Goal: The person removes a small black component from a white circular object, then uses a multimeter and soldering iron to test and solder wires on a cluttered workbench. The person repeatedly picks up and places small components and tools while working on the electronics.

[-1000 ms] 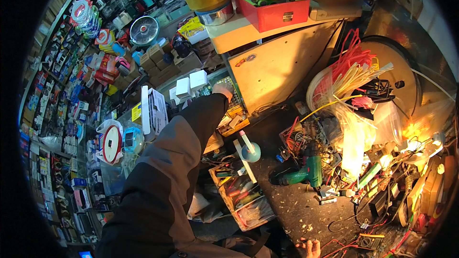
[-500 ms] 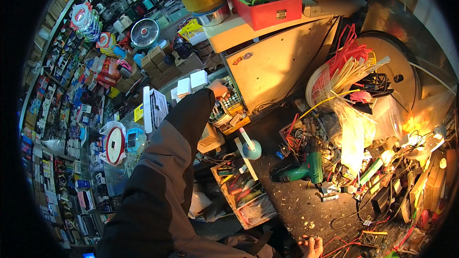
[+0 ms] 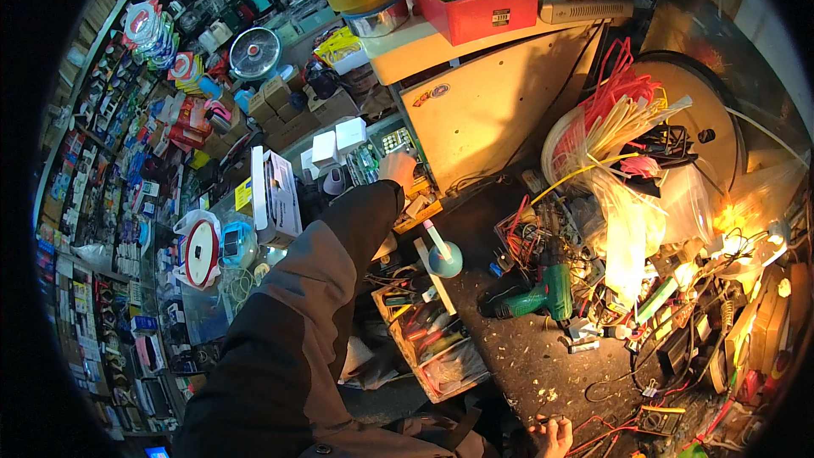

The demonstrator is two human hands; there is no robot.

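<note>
My left arm stretches up and away to a box of small batteries (image 3: 395, 140) beside the cream cabinet. There my left hand (image 3: 397, 169) reaches down among the box's contents. Its fingers are mostly hidden, so a hold on anything cannot be made out. At the lower edge my right hand (image 3: 555, 438) is closed, with thumb and fingers pinched together. A tiny dark thing seems to be at its fingertips, too small to name. It rests over the near edge of the dark worktop (image 3: 543, 373), near thin red wires.
A green power drill (image 3: 543, 295) lies on the worktop by tangled wires and parts. A teal, long-necked bottle (image 3: 446, 260) stands near a wooden drawer (image 3: 410, 348) of tools. The cream cabinet (image 3: 500, 93) carries a red box (image 3: 475, 15). Left are crowded goods shelves.
My left hand has moved slightly nearer within the battery box, uncovering more of the far batteries. My right hand has hardly moved.
</note>
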